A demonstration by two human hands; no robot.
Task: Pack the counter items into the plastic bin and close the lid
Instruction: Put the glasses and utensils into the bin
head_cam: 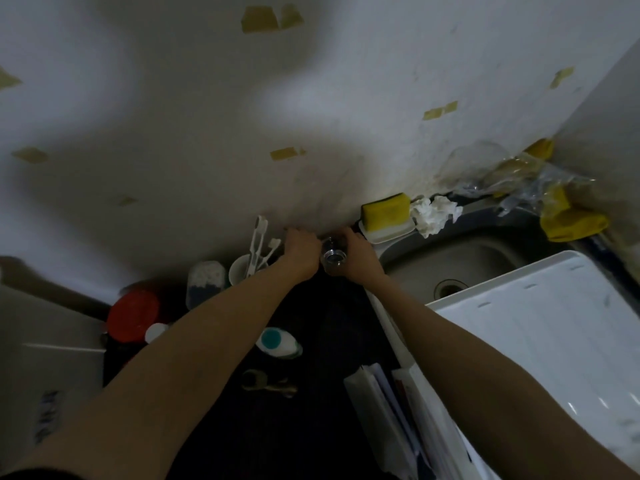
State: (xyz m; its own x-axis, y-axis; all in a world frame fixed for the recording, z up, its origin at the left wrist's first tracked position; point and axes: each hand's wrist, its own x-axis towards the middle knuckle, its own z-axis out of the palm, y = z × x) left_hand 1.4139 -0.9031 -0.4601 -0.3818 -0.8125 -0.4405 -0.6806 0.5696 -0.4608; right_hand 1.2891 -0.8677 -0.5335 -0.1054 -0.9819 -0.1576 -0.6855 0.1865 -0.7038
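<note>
Right hand (358, 252): curled round a small jar (333, 258) at the back of the counter, fingers clamped on its side.
Left hand (300, 249): just beside the jar on its other side, knuckles up; fingers hidden, so apart or together could not be told.
Jar: tilted toward the camera, shiny rim and clear body; probably glass or hard plastic, light, stiff, smooth enough to slip; best taken round the body, not the rim.
Bin (540, 327): white plastic, standing over the sink (426, 261) to the right, well apart from the jar; lid not made out.
Counter (332, 327): dark, dim; held a cup (239, 270) of white brushes, a red lid (133, 315), a white and teal bottle (278, 342) lying flat, papers (388, 407) near the front.
Sink edge: yellow sponge (384, 211) in a white tray, crumpled tissue (434, 214) beside it.
Wall (311, 98): pale, stained, dotted with tape scraps; crumpled clear wrap in the right corner.
Light: poor, much in shadow.
</note>
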